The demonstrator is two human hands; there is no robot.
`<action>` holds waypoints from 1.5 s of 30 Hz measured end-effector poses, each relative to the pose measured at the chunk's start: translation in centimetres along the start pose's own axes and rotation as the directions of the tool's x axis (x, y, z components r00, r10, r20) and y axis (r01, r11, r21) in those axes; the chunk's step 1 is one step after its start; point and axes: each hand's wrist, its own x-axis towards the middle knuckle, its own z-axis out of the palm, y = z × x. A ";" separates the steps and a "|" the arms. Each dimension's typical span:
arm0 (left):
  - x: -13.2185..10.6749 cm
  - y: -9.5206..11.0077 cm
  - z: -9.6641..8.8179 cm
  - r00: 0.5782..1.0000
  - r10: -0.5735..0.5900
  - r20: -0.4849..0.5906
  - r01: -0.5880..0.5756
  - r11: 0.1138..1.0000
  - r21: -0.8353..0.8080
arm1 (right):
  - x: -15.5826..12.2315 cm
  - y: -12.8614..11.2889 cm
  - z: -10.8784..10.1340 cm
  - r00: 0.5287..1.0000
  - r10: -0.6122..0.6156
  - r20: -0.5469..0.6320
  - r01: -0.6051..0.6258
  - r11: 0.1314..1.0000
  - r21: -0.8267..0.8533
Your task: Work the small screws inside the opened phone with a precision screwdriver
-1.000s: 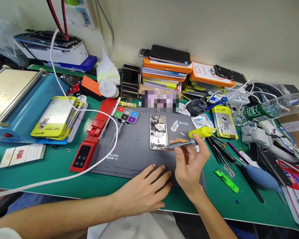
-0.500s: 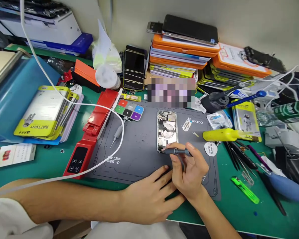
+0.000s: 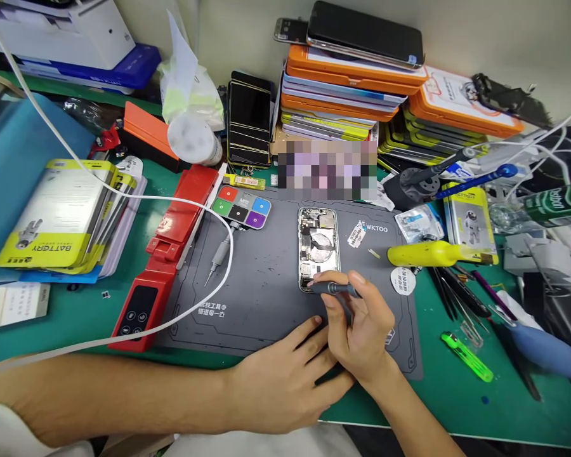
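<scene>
An opened phone [image 3: 320, 244] lies on the dark grey work mat [image 3: 261, 260], its inner parts showing. My right hand [image 3: 359, 324] is closed on a grey screwdriver [image 3: 330, 289], held almost level across the phone's lower end. The screwdriver's tip is hidden. My left hand [image 3: 285, 374] rests flat with fingers spread at the mat's front edge, beside and partly behind my right hand. Left of the phone lies a second screwdriver [image 3: 219, 260]. Beyond it sits a pad with coloured squares [image 3: 242, 207].
A red folding device [image 3: 164, 247] and a white cable [image 3: 231, 254] lie to the left, near battery packs [image 3: 52, 216]. At the right are a yellow bottle [image 3: 423, 254], tweezers [image 3: 447, 292], a green cutter [image 3: 466, 357] and a blue air blower [image 3: 547, 349]. Orange boxes [image 3: 347, 76] stand behind.
The camera view has shifted slightly, moving the background things left and up. My hands, the screwdriver and the phone keep nearly the same places relative to each other.
</scene>
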 end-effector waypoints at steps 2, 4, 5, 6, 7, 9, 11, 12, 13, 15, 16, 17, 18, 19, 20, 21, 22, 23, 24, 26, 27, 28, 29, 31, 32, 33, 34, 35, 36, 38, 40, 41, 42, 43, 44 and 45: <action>0.0 0.0 0.0 1.000 -0.004 0.001 0.004 1.000 0.002 | 0.1 -0.1 0.0 1.000 -0.013 0.003 0.013 1.000 -0.012; 0.0 0.1 0.0 1.000 -0.006 0.001 0.006 1.000 0.002 | 0.3 -0.1 0.0 1.000 -0.027 0.009 0.028 0.999 -0.032; 0.0 0.1 0.0 1.000 -0.004 0.002 0.004 1.000 0.002 | 0.3 -0.2 -0.1 0.999 -0.036 0.014 0.037 0.998 -0.048; 0.0 0.1 0.0 1.000 0.001 0.003 -0.001 1.000 0.002 | 0.4 -0.2 -0.2 0.999 -0.048 0.021 0.050 0.997 -0.067; 0.0 0.2 0.1 1.000 0.004 0.001 -0.004 1.000 0.005 | 0.5 -0.2 -0.3 0.997 -0.064 0.029 0.067 0.994 -0.089; 0.0 0.2 0.3 1.000 -0.003 -0.014 0.003 1.000 0.013 | 0.6 -0.3 -0.7 0.993 -0.109 0.047 0.114 0.985 -0.129; -0.1 0.3 0.5 0.999 -0.012 -0.030 0.013 1.000 0.019 | 0.7 -0.3 -1.0 0.985 -0.162 0.059 0.170 0.974 -0.153; -0.1 0.3 0.5 0.999 -0.014 -0.032 0.015 1.000 0.020 | 0.7 -0.3 -1.2 0.980 -0.187 0.062 0.194 0.968 -0.159; -0.2 0.3 0.6 0.999 -0.014 -0.031 0.014 1.000 0.020 | 0.7 -0.3 -1.3 0.977 -0.206 0.060 0.214 0.963 -0.166; -0.2 0.3 0.6 1.000 -0.009 -0.025 0.009 1.000 0.019 | 0.7 -0.3 -1.5 0.972 -0.232 0.048 0.237 0.954 -0.184; -0.2 0.3 0.6 1.000 -0.010 -0.026 0.011 1.000 0.019 | 0.7 -0.4 -1.5 0.970 -0.239 0.042 0.243 0.950 -0.194; -0.2 0.3 0.5 0.999 -0.013 -0.031 0.013 1.000 0.018 | 0.7 -0.4 -1.5 0.969 -0.244 0.036 0.246 0.948 -0.203; -0.2 0.2 0.5 0.999 -0.015 -0.035 0.015 1.000 0.019 | 0.7 -0.4 -1.5 0.969 -0.247 0.032 0.248 0.946 -0.210; -0.1 0.2 0.5 0.999 -0.013 -0.039 0.014 1.000 0.023 | 0.7 -0.5 -1.5 0.969 -0.247 0.027 0.247 0.945 -0.215; -0.1 0.2 0.5 0.999 -0.011 -0.037 0.012 1.000 0.027 | 0.7 -0.5 -1.5 0.969 -0.247 0.021 0.245 0.944 -0.219; -0.1 0.2 0.4 0.999 -0.009 -0.035 0.010 1.000 0.030 | 0.7 -0.5 -1.5 0.970 -0.245 0.014 0.241 0.944 -0.224; 0.0 0.2 0.4 1.000 -0.008 -0.029 0.009 0.999 0.031 | 0.7 -0.6 -1.5 0.970 -0.243 0.005 0.238 0.945 -0.227; 0.1 0.2 0.3 1.000 -0.011 -0.020 0.011 0.999 0.031 | 0.8 -0.6 -1.5 0.970 -0.243 0.000 0.237 0.945 -0.227; 0.2 0.3 0.2 1.000 -0.016 -0.008 0.016 0.999 0.034 | 0.8 -0.6 -1.4 0.969 -0.248 -0.001 0.241 0.944 -0.225; 0.5 0.3 -0.3 1.000 -0.013 0.008 0.013 0.999 0.049 | 1.0 -0.7 -1.3 0.964 -0.265 0.006 0.260 0.941 -0.215; 0.6 0.3 -0.6 1.000 -0.002 -0.002 0.002 0.999 0.053 | 1.1 -0.7 -1.3 0.962 -0.273 0.009 0.269 0.940 -0.213; 0.8 0.2 -1.0 1.000 0.012 -0.026 -0.010 0.998 0.054 | 1.2 -0.7 -1.3 0.960 -0.280 0.009 0.275 0.938 -0.212; 0.9 0.1 -1.5 0.998 0.023 -0.059 -0.020 0.998 0.052 | 1.2 -0.7 -1.3 0.959 -0.284 0.007 0.279 0.936 -0.213; 1.0 -0.4 -2.8 0.991 0.017 -0.131 -0.012 0.999 0.042 | 1.3 -0.8 -1.2 0.959 -0.284 -0.003 0.277 0.936 -0.218; 0.9 -0.7 -3.5 0.988 -0.006 -0.157 0.013 0.999 0.042 | 1.3 -0.8 -1.2 0.959 -0.284 -0.009 0.275 0.936 -0.220; 0.9 -1.3 -4.3 0.984 -0.039 -0.176 0.048 0.998 0.043 | 1.2 -0.8 -1.2 0.959 -0.285 -0.013 0.275 0.935 -0.223; 0.7 -1.9 -5.1 0.977 -0.081 -0.199 0.092 0.995 0.046 | 1.2 -0.8 -1.2 0.957 -0.288 -0.016 0.278 0.934 -0.224; 0.6 -2.7 -5.8 0.967 -0.130 -0.220 0.144 0.988 0.050 | 1.2 -0.9 -1.2 0.956 -0.294 -0.016 0.283 0.933 -0.223; 0.4 -3.6 -6.6 0.956 -0.176 -0.235 0.193 0.980 0.050 | 1.1 -0.9 -1.2 0.953 -0.302 -0.014 0.292 0.930 -0.222; 0.0 -5.6 -7.7 0.927 -0.274 -0.257 0.294 0.955 0.042 | 1.1 -0.9 -1.1 0.948 -0.318 -0.008 0.308 0.926 -0.218; -0.4 -7.5 -8.2 0.891 -0.369 -0.263 0.391 0.920 0.033 | 1.1 -1.0 -0.9 0.946 -0.323 -0.009 0.314 0.925 -0.216; -0.7 -8.4 -8.3 0.873 -0.411 -0.263 0.435 0.900 0.035 | 1.1 -1.0 -0.9 0.947 -0.321 -0.010 0.312 0.926 -0.214; -0.9 -9.2 -8.2 0.855 -0.447 -0.265 0.473 0.880 0.041 | 1.1 -0.9 -0.8 0.948 -0.318 -0.012 0.309 0.927 -0.211; -1.2 -9.9 -8.0 0.845 -0.469 -0.256 0.496 0.867 0.047 | 1.1 -0.9 -0.7 0.949 -0.315 -0.016 0.305 0.930 -0.207; -1.5 -10.5 -7.7 0.839 -0.488 -0.240 0.514 0.856 0.056 | 1.0 -0.8 -0.7 0.951 -0.309 -0.022 0.298 0.933 -0.203; -1.8 -11.0 -7.5 0.837 -0.498 -0.224 0.523 0.850 0.064 | 0.9 -0.7 -0.6 0.953 -0.300 -0.029 0.289 0.937 -0.197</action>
